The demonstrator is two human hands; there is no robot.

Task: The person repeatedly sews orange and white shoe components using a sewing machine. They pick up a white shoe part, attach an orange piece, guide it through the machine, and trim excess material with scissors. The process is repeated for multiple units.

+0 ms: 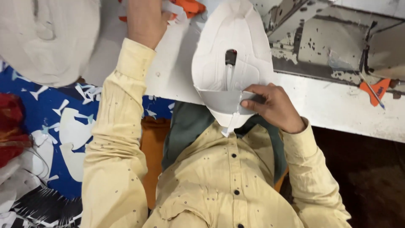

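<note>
A white moulded shoe-upper piece (236,46) with a grey band across its lower end and a dark slot in its middle lies over the edge of a white worktable (337,105). My right hand (272,105) grips the grey band at that lower end. My left hand (145,19) reaches out to the far side of the table and rests on white and orange cut pieces (185,7); its fingers are out of the frame at the top.
A worn grey machine (329,42) with chipped paint stands at the right of the table. An orange cut piece (375,90) lies with a thin pen-like tool across it by the machine. At left a cream bundle (46,38) sits above a blue sheet (50,114) strewn with white scraps.
</note>
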